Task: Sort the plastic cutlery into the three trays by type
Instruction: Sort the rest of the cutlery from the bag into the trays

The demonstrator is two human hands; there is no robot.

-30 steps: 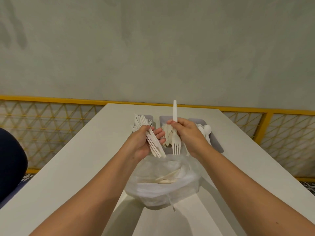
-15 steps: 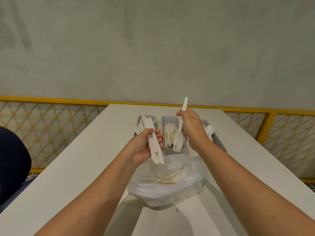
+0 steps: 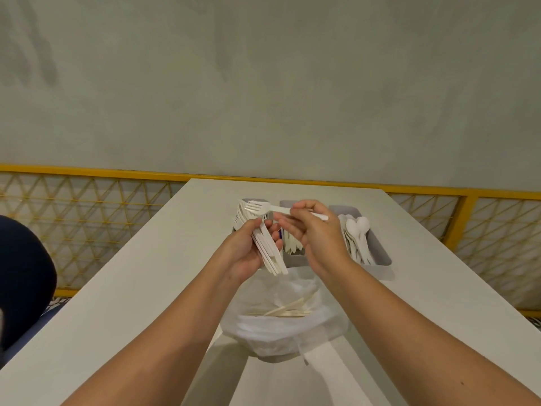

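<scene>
The single fork (image 3: pixel 263 207) lay almost level above the far end of the table (image 3: pixel 140 276). Its long axis ran across the view, with the tines to the person's left and the handle end to the right. The right hand (image 3: pixel 317 232) pinched the handle between thumb and fingertips, its wrist bent leftward.

The tines sat just over the heads of the fork bundle (image 3: pixel 268 247). The left hand (image 3: pixel 244 252) gripped this bundle with fingers wrapped round the handles. The bundle's heads pointed away from the person and its handle ends pointed back and slightly right.

Behind the hands stood the middle tray (image 3: pixel 294 260), whose white contents could not be identified. Beside it, the right tray (image 3: pixel 380 256) held spoons (image 3: pixel 358 230), bowls at the far end. Nearer the person, a clear plastic bag (image 3: pixel 281 332) held loose cutlery (image 3: pixel 289 310).
</scene>
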